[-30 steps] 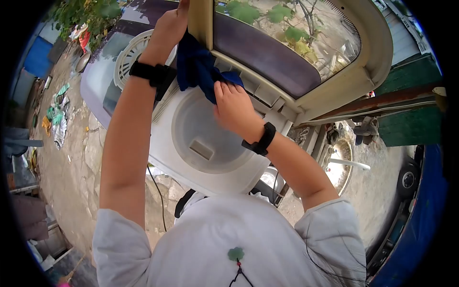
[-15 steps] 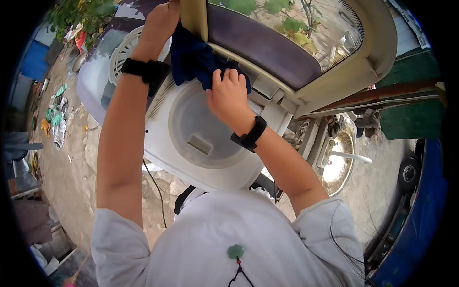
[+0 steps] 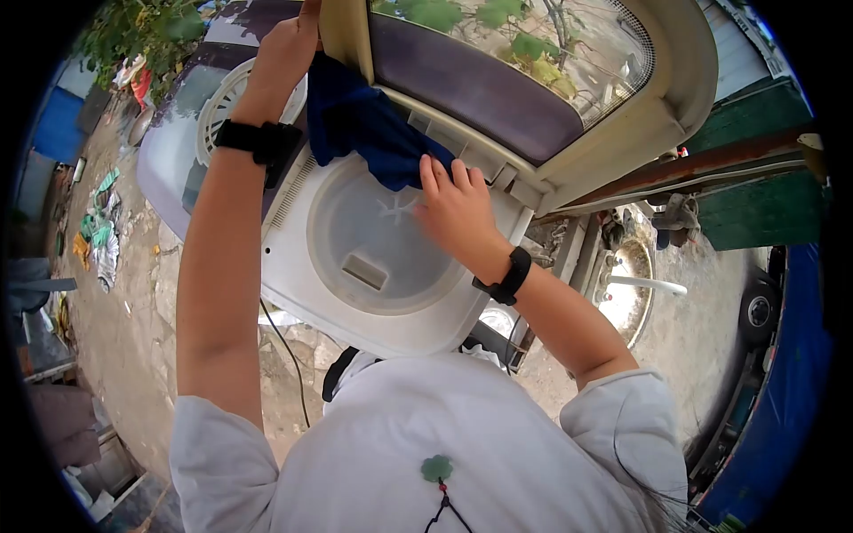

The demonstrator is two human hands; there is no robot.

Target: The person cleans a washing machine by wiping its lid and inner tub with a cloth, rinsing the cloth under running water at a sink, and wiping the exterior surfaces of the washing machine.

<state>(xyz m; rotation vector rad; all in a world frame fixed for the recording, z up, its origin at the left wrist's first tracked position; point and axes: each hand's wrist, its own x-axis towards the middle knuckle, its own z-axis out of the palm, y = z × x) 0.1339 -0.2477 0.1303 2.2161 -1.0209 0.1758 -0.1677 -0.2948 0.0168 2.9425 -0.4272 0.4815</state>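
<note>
A dark blue cloth [image 3: 355,115] lies along the back of a white washing machine top [image 3: 338,329], below its raised lid [image 3: 471,80]. My right hand [image 3: 458,209] rests on the cloth's right end, fingers spread over the panel edge. My left hand [image 3: 289,49] is up at the lid's left side frame; its fingers are mostly cut off by the top edge of the view. In front of the cloth is the round, translucent inner cover [image 3: 382,240] with a rectangular recess.
A white plastic basket [image 3: 213,111] sits on the purple lid at the left. A black cord [image 3: 289,342] hangs down in front. To the right are a basin [image 3: 626,302] with a white pipe [image 3: 649,284], and a wheel [image 3: 758,311]. Clothes [image 3: 102,231] lie on the ground at left.
My right hand has moved right and slightly down, and the cloth is more spread out toward the right. The view has shifted slightly; my left hand remains by the lid.
</note>
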